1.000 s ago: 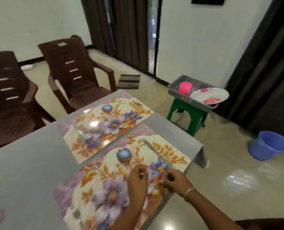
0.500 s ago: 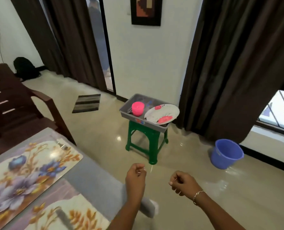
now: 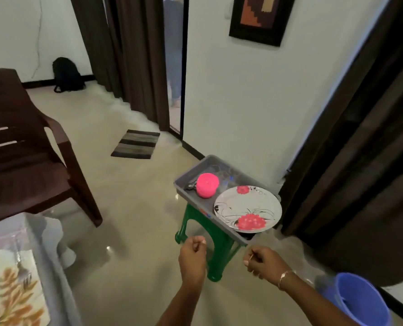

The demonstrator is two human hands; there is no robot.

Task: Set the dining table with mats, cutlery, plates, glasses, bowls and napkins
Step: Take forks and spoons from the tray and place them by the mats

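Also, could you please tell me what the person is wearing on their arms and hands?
No sleeves are in view; both arms are bare up to the frame's edge. A thin gold-coloured chain bracelet sits on the wrist of the right hand. The left hand and its wrist wear nothing visible.

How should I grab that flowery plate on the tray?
Probably by the rim of the plate nearest you, coming from the front. That edge sticks out past the gray tray, so fingers can slide underneath and a thumb on top. The pink cup crowds its far side.
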